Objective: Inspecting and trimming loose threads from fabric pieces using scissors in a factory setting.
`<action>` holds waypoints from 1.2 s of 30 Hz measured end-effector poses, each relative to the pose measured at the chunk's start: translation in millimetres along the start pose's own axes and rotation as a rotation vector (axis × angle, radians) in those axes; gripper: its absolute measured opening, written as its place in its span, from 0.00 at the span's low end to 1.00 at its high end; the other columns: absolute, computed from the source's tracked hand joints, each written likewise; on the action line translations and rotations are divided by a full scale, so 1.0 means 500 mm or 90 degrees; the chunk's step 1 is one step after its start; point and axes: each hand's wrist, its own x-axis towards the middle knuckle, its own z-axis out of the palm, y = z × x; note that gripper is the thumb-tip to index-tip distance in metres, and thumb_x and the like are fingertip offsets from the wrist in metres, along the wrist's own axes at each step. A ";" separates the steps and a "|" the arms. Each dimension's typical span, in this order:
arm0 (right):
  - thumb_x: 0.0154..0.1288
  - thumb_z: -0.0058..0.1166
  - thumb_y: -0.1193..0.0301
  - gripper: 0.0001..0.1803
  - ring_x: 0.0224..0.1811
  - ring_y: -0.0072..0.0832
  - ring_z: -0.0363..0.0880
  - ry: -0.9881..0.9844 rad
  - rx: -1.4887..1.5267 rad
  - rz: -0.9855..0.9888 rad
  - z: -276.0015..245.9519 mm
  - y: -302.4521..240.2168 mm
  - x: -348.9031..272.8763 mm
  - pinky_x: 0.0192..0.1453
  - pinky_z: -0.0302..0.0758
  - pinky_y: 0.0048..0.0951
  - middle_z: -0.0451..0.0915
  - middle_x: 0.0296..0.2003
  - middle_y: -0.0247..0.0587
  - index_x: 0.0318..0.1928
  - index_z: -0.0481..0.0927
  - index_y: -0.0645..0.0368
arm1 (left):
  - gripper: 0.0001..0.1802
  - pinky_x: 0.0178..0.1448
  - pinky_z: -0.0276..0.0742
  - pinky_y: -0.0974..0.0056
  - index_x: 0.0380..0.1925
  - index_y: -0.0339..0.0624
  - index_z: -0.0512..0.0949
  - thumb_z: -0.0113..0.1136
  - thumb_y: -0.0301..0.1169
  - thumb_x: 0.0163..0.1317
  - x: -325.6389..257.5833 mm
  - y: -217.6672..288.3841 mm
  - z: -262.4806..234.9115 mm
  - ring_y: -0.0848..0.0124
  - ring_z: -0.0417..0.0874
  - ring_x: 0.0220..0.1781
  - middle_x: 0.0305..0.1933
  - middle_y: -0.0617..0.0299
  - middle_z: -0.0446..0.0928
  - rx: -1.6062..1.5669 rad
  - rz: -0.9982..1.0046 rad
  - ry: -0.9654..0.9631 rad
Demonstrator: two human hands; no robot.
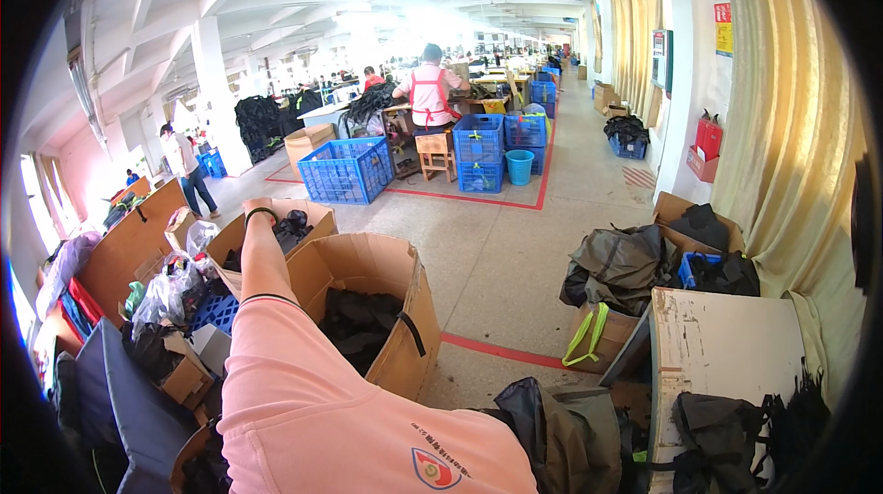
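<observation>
My left arm, in a pink short sleeve, stretches forward over an open cardboard box [317, 215] with dark fabric pieces [292, 230] in it. At its end, my left hand [257, 203] is by the box's far rim, just beyond a dark wristband [261, 215]. Its fingers are hidden, so I cannot see whether they hold anything. Nearer to me, to the right of my forearm, stands a taller open cardboard box [416, 333] holding a heap of black fabric [363, 315]. A black strip [411, 334] hangs over its right side. My right hand is out of view.
Clear plastic bags [166, 296] and brown boards [124, 236] crowd the left. Grey-black bags [621, 264] and a worn white panel [727, 347] stand right. Ahead are blue crates [345, 170], a seated person [429, 94] and red floor lines [478, 200]. Another person [184, 163] stands far left.
</observation>
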 end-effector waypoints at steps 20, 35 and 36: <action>0.54 0.63 0.82 0.28 0.39 0.31 0.75 -0.138 -0.454 -0.580 0.039 -0.012 -0.075 0.38 0.76 0.30 0.77 0.41 0.51 0.56 0.70 0.71 | 0.07 0.19 0.73 0.58 0.36 0.39 0.76 0.57 0.28 0.58 0.134 -0.126 0.180 0.63 0.74 0.19 0.24 0.55 0.73 0.412 0.366 -0.139; 0.60 0.63 0.73 0.26 0.37 0.27 0.75 -0.215 -0.351 -0.421 0.009 -0.019 -0.065 0.42 0.74 0.27 0.79 0.38 0.43 0.57 0.70 0.69 | 0.14 0.16 0.68 0.61 0.25 0.41 0.74 0.55 0.38 0.64 -0.070 -0.079 0.139 0.67 0.72 0.13 0.16 0.61 0.69 0.297 0.091 -0.296; 0.59 0.64 0.71 0.26 0.37 0.26 0.75 -0.213 -0.444 -0.433 0.044 -0.039 -0.047 0.42 0.74 0.27 0.79 0.37 0.42 0.55 0.71 0.70 | 0.13 0.16 0.67 0.62 0.27 0.42 0.73 0.54 0.39 0.64 0.025 -0.034 0.024 0.67 0.73 0.14 0.17 0.62 0.70 0.412 0.254 -0.274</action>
